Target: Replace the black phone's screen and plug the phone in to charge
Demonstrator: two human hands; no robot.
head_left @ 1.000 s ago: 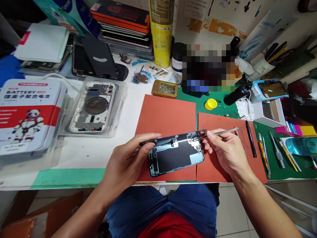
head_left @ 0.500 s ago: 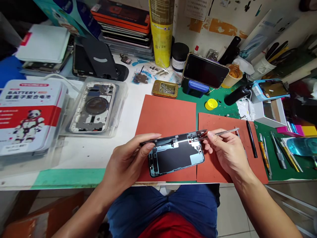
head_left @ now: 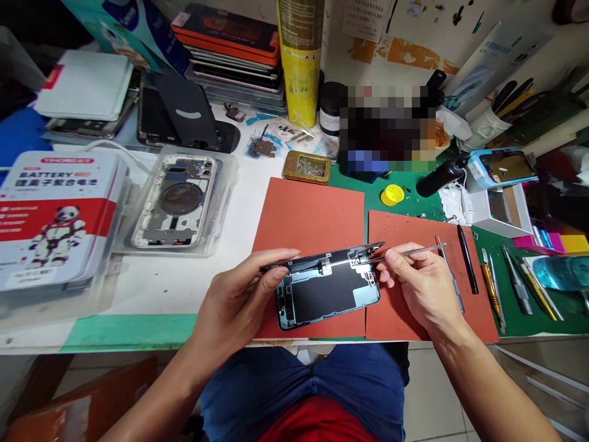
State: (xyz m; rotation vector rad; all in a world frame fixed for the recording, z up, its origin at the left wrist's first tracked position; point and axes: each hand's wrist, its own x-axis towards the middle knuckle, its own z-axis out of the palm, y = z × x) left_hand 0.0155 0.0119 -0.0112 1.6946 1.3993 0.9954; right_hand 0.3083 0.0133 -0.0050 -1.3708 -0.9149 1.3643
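Head view: I have the slim tool [head_left: 431,248] slightly re-angled, pinched in the right hand [head_left: 427,285]; fingers of the left hand [head_left: 237,294] still grasp the opened phone [head_left: 323,296] over the orange mat [head_left: 317,213], likely fine adjustment.

The opened phone [head_left: 329,291] you hold shows a matt black middle sheet [head_left: 322,302], framed by a smooth, shiny bluish border [head_left: 366,297] and bright metal plates [head_left: 324,265]. At the phone's right end, your thin tool [head_left: 426,248] has the grey sheen of metal. The reddish mat [head_left: 317,212] beneath the phone looks matt, smooth and rubbery. Beyond the phone, you have a small tin [head_left: 304,178] of worn, brassy metal and a glossy yellow can [head_left: 301,83]. Left of the phone lie a clear plastic case [head_left: 224,181] and a glossy printed box [head_left: 59,218]. Nearer to you than the phone, your trousers [head_left: 257,380] are creased blue cloth and your top [head_left: 317,423] is red fabric.
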